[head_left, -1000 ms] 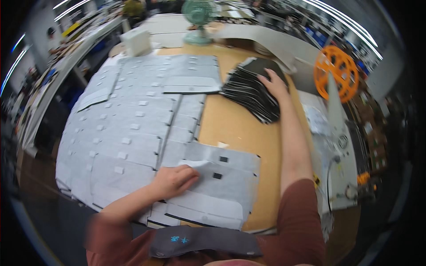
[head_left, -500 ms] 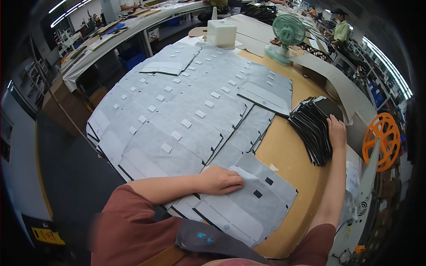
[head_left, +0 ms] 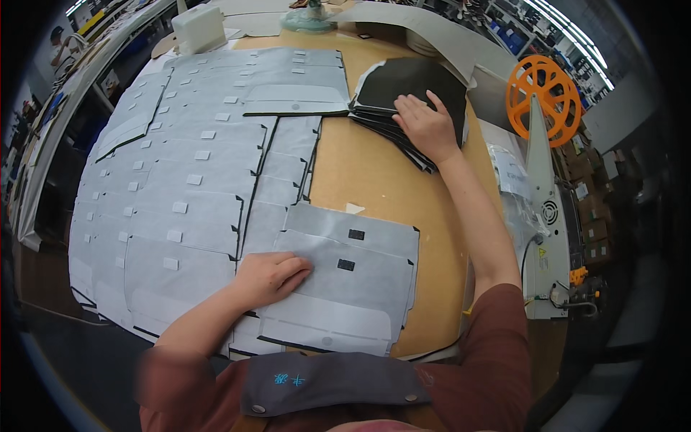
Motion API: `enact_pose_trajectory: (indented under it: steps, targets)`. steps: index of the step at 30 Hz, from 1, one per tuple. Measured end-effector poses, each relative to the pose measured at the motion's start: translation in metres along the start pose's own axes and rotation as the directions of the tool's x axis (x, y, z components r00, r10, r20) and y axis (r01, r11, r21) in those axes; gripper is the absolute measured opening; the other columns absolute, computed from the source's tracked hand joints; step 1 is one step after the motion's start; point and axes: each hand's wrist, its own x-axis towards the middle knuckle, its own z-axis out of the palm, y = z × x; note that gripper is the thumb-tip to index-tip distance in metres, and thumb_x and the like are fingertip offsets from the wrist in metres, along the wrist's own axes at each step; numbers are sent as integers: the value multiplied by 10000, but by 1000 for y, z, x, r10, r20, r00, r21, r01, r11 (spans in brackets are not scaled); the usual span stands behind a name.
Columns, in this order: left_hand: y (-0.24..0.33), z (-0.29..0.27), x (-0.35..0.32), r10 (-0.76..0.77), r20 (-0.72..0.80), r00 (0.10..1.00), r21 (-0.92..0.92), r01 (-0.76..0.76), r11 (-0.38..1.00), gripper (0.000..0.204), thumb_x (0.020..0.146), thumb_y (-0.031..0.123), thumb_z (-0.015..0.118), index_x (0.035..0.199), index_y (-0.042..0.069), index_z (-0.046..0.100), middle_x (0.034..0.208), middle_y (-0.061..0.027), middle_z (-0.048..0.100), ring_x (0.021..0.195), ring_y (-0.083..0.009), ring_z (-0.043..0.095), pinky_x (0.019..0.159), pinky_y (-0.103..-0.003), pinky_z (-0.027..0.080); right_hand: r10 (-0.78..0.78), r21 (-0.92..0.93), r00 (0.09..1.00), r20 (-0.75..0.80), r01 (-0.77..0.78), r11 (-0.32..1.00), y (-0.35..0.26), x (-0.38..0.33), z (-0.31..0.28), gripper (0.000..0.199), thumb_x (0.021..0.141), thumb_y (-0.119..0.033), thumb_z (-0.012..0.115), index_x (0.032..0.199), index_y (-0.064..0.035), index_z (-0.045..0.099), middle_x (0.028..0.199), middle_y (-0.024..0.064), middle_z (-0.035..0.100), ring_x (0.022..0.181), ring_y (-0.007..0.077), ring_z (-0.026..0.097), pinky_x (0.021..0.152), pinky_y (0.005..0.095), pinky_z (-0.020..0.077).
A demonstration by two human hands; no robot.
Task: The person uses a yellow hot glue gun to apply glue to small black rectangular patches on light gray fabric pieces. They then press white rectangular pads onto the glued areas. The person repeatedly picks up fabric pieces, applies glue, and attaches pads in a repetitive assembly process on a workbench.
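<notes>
My right hand [head_left: 426,124] lies on a fanned stack of dark fabric pieces [head_left: 414,85], its thumb and fingers stretched out. Below it on the table, my left hand [head_left: 272,277] rests on grey fabric panels [head_left: 327,288] with its fingers curled together; what they hold, if anything, is hidden beneath them. Two small black patches mark these panels, and black strips show along their edges. Further left, overlapping rows of light grey panels [head_left: 155,201] with small white tabs are spread out. Another grey panel [head_left: 302,97] with a dark lower edge lies beside the dark stack.
The tan tabletop [head_left: 374,173] shows between the panels and the stack. An orange spoked wheel [head_left: 543,101] stands on a pale machine [head_left: 543,230] at the right. At the back are a white plastic container [head_left: 199,30] and a curved pale sheet [head_left: 417,25].
The view has turned right and downward. My right hand has gone from the stack's side edge to lying over its top, and the dark pieces look more gathered. My left hand stays on the panels.
</notes>
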Motion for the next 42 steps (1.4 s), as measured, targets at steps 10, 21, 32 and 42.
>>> enact_pose_trajectory:
  steps: [10, 21, 32, 42]
  targets:
    - [7, -4, 2, -48, -6, 999, 20, 48, 999, 61, 871, 168, 685, 919, 134, 667, 775, -15, 643, 660, -226, 650, 537, -345, 498, 818, 321, 544, 188, -821, 472, 50, -37, -32, 372, 970, -331, 577, 1244, -81, 615, 1122, 111, 711, 1047, 302, 670, 933, 407, 489]
    - [6, -4, 4, -42, -22, 999, -15, 42, 999, 57, 865, 150, 692, 909, 123, 668, 747, -26, 626, 642, -234, 643, 528, -345, 492, 499, 445, 826, 261, -562, 698, 25, -27, -1, 575, 920, -475, 624, 1329, -76, 559, 1373, 138, 577, 1337, 333, 476, 1065, 440, 396]
    - [6, -5, 1, -26, -11, 1000, -8, 26, 1000, 58, 865, 152, 690, 910, 120, 675, 745, -32, 617, 639, -236, 643, 524, -350, 492, 190, 136, 967, 171, -214, 967, 25, -27, -1, 355, 958, -223, 602, 1281, -77, 589, 1241, 105, 665, 1110, 229, 653, 1008, 388, 461]
    - [7, -75, 101, -136, -66, 988, -231, 118, 966, 124, 907, 95, 648, 1016, 46, 683, 884, -79, 707, 669, -209, 666, 612, -302, 522, 65, 2, 995, 70, -66, 998, 15, -50, -21, 365, 924, -72, 508, 1275, 5, 575, 1191, 111, 681, 1108, 183, 655, 1049, 370, 431]
